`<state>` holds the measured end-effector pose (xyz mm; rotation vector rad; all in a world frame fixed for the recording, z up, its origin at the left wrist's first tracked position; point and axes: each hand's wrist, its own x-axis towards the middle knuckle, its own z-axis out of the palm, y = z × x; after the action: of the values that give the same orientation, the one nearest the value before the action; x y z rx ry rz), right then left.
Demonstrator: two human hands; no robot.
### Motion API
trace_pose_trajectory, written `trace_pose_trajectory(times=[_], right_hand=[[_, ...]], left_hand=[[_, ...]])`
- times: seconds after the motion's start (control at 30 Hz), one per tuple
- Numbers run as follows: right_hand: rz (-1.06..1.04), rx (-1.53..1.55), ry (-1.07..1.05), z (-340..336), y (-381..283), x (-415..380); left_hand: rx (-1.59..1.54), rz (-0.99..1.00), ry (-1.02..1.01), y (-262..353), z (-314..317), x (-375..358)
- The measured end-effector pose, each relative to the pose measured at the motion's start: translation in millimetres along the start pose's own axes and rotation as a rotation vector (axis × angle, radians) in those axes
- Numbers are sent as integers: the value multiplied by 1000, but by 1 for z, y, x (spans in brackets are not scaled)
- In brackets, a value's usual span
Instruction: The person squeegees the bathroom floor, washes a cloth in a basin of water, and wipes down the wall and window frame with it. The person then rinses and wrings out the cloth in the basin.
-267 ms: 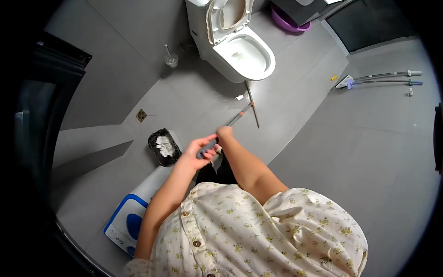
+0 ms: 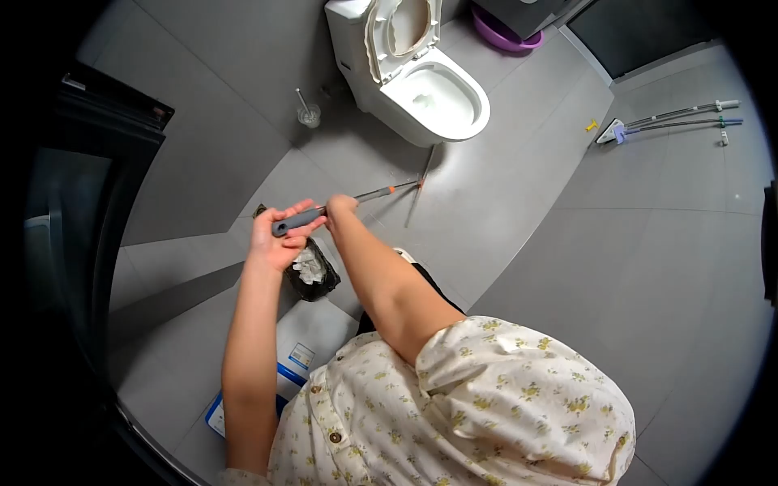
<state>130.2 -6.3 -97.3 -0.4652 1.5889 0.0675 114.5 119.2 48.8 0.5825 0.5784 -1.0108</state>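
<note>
A floor squeegee [image 2: 373, 195] with a grey grip and orange joints slants from my hands to the floor. Its long thin blade [image 2: 414, 201] rests on the grey tiles just in front of the toilet base. At the grip's end, my left hand [image 2: 279, 236] holds the handle across the palm, some fingers only loosely bent. Further along the handle, my right hand [image 2: 341, 206] is closed around it. Beneath my hands stands a black-lined waste bin [image 2: 328, 283] with crumpled white tissue [image 2: 309, 266] inside.
The white toilet [image 2: 442, 97] has its lid up. A toilet brush [image 2: 308, 113] stands left of it, and a purple basin [image 2: 506, 36] behind. Mops [image 2: 681, 117] lean on the right wall near a yellow object [image 2: 592, 125]. A blue-and-white box [image 2: 217, 413] is lower left.
Both hands and the squeegee handle have swung left, over the bin. The blade has turned and shifted left. White scraps seen beside the blade earlier no longer show.
</note>
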Motion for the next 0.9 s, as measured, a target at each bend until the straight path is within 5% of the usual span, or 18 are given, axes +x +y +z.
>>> trace_pose_trajectory(times=[0.23,0.5,0.9], right_hand=[[90,40,-133,54,37,-23],[80,-267,-123,58,52,-91],[-454,-663,-184,32,63,-56]], left_hand=[[88,126,217,42,19,-37],[-57,212,374,54,1,-73],[-287,220,235,-7,-19,-76]])
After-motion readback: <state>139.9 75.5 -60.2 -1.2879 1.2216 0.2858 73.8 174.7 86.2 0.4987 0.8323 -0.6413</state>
